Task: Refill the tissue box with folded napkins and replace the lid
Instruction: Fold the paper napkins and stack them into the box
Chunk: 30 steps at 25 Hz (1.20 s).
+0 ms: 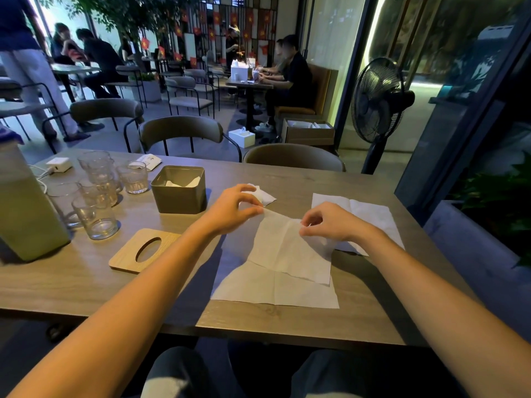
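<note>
Head view shows the left hand [232, 208] and right hand [330, 223] each pinching a far corner of a white napkin [290, 254] between fingers above the worktop [86, 285], with the open tissue box [178, 196] and wooden lid [126, 254] to its left.

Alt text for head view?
Left hand and right hand pinch the far edge of an unfolded white paper napkin over a wooden table. To the left sit an open grey tissue box and, nearer, its oval-holed light wooden lid.

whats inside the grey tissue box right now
White napkins lie in the open tissue box. Its front wall hides the bottom, so how full it is cannot be seen.
</note>
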Tool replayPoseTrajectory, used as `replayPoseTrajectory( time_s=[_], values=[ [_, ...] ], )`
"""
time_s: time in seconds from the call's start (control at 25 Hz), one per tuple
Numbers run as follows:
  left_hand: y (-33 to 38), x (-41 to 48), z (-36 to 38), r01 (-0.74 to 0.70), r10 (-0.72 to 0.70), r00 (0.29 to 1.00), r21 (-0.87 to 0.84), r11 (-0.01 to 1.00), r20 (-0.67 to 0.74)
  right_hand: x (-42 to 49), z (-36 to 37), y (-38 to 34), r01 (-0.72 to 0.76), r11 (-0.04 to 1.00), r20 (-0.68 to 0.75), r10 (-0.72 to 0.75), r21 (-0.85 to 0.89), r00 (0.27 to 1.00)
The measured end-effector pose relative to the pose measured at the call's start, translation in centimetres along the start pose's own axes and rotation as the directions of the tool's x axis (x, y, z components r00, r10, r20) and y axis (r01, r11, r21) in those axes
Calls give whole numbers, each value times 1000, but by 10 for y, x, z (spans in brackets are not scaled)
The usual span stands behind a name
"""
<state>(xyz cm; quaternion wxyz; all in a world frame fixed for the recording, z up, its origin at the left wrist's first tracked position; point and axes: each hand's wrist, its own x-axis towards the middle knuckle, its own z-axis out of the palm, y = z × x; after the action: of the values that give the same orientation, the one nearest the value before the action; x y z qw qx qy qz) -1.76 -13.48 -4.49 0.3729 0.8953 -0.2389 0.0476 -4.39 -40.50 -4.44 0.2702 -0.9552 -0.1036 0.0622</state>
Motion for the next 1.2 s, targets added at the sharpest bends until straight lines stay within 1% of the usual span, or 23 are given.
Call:
replayPoseTrajectory(
  time_s=[0.12, 0.24, 0.36, 0.44, 0.56, 0.68, 0.72, 0.76, 0.84, 0.92, 1.0, 1.08, 1.2],
  values=[
    [8, 2, -13, 49, -53, 996, -54, 997, -78, -1, -9, -5, 27, 998, -52, -25, 50, 998],
    [10, 2, -23, 63, -71, 992, -83, 995, -102, -3, -24, -7, 52, 995, -91, -44, 87, 995],
    [10, 2, -29, 53, -63, 992, -98, 994, -105, -5, -38, -8, 41, 996, -80, -34, 81, 996],
    [10, 3, -31, 60, -74, 991, -129, 990, -110, -6, -43, -6, 20, 999, -65, -18, 38, 998],
    [8, 2, -28, 106, -130, 987, -231, 967, -91, -11, -49, -2, -13, 1000, -55, 13, 4, 998],
    [-1, -2, -23, 203, -230, 972, -343, 917, -39, -18, -57, -1, 7, 998, -56, -3, 70, 998],
    [-4, -3, -21, 221, -242, 970, -360, 906, -15, -19, -57, -2, 18, 995, -63, -12, 98, 998],
    [-6, -4, -20, 225, -236, 972, -348, 910, 10, -20, -58, -3, 28, 992, -75, -19, 124, 997],
    [-4, -5, -16, 191, -184, 981, -213, 958, 54, -21, -58, -8, 59, 985, -104, -42, 163, 994],
    [5, -1, -9, 97, -94, 993, -53, 994, 67, -22, -61, -17, 116, 978, -146, -90, 175, 985],
    [17, 8, -4, -9, 8, 1000, 31, 999, 26, -24, -66, -29, 171, 967, -194, -134, 187, 972],
    [30, 18, -2, -59, 59, 998, 5, 998, -13, -27, -70, -41, 228, 952, -229, -179, 206, 957],
    [39, 24, 1, -88, 89, 996, -68, 994, 10, -34, -73, -54, 293, 923, -234, -236, 250, 943]
  ],
)
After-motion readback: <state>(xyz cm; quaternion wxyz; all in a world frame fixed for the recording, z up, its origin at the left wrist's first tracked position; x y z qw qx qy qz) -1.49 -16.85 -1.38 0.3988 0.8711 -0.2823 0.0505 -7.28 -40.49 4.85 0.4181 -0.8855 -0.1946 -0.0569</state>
